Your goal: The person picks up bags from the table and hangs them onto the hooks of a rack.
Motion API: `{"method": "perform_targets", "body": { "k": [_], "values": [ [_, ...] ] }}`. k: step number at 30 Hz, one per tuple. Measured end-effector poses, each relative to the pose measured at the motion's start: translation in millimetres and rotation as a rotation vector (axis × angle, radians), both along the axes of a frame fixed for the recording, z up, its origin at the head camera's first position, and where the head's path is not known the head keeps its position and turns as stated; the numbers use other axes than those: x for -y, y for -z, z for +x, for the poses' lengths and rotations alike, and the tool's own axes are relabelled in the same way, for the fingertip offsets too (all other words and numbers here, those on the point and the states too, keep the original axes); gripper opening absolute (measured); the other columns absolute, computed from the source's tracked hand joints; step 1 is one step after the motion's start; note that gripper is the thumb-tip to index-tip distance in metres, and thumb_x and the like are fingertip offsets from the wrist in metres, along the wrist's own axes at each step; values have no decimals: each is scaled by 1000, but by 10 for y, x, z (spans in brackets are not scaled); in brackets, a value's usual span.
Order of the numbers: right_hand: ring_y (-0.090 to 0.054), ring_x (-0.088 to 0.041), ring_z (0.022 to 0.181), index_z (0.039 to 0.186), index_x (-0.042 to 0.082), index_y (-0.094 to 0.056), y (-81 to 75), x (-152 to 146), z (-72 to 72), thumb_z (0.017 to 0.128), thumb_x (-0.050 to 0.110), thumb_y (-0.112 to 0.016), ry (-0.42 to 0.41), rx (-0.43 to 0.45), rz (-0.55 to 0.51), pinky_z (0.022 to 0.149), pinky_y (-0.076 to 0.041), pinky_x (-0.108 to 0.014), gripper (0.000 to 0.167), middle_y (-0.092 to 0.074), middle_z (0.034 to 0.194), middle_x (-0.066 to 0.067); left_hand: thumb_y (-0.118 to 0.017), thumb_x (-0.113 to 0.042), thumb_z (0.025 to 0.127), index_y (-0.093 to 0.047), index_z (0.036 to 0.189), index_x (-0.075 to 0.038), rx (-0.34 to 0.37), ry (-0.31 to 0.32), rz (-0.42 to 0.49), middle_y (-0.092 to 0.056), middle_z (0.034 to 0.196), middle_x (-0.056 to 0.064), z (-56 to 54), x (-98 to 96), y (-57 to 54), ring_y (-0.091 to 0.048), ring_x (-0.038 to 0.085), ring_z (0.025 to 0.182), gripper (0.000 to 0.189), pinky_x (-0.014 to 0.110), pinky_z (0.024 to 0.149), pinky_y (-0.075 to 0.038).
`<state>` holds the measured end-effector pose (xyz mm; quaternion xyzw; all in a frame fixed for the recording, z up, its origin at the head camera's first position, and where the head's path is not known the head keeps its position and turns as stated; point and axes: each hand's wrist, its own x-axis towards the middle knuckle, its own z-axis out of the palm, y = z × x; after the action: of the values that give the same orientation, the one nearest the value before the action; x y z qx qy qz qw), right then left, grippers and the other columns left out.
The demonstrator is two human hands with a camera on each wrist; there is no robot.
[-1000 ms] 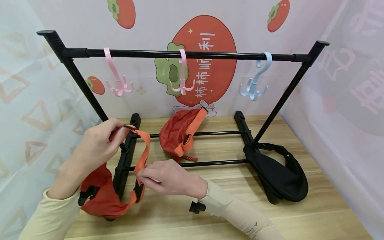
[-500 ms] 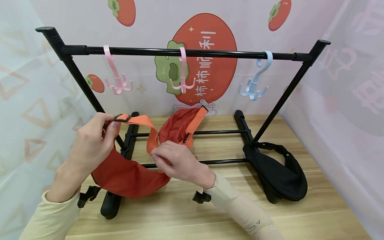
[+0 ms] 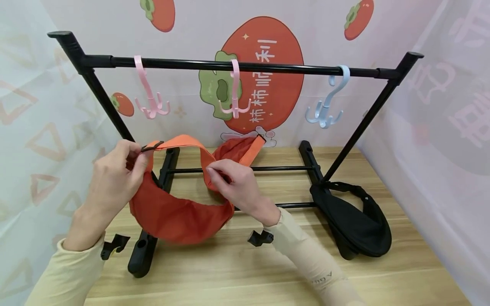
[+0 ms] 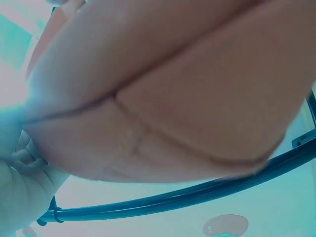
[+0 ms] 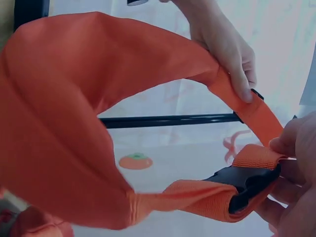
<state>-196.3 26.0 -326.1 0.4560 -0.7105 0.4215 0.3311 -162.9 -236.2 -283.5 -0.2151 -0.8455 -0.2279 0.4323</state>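
An orange-red waist bag hangs in the air between both hands, its body sagging below its orange strap. At the left, my left hand pinches the strap beside a dark slider. My right hand grips the strap's other side; in the right wrist view a black buckle sits against those fingers. The waist bag's body covers most of the left wrist view. Behind my right hand, a second red bag lies on the table, partly hidden.
A black rack bar carries two pink hooks and a light blue hook. At the right, a black bag leans on the rack's foot. The wooden table lies beneath.
Both hands have lifted the waist bag off the left side. My right hand has moved up and right, drawing the strap into a wide loop; the bag body has swung toward the middle.
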Motion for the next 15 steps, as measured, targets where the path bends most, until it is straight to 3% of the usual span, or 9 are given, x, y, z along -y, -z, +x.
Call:
{"method": "perform_targets", "body": {
  "k": [8,13,15],
  "values": [
    [-64,-10,79,96,3,-71,-150,-7,-93,87,4,-72,-20,-4,-44,75,-53,-19,9,-72,91,-7,-64,0,90,-61,96,5,35,-13,128,-67,78,15,-43,-52,14,-45,-12,71,8,9,67,-35],
    [-62,-10,79,104,2,-67,-275,30,-114,90,6,-68,-15,-18,-42,74,-52,-18,15,-70,94,-7,-61,-5,93,-60,98,7,80,35,209,-75,87,13,-30,-98,-21,-51,-22,78,13,1,73,-40],
    [-61,-10,77,108,1,-64,-325,51,-122,91,6,-68,-27,-4,-46,73,-51,-19,18,-68,93,-8,-60,-7,93,-59,98,7,107,52,270,-76,86,0,-20,-113,-36,-56,-21,77,15,2,72,-43]
  ]
}}
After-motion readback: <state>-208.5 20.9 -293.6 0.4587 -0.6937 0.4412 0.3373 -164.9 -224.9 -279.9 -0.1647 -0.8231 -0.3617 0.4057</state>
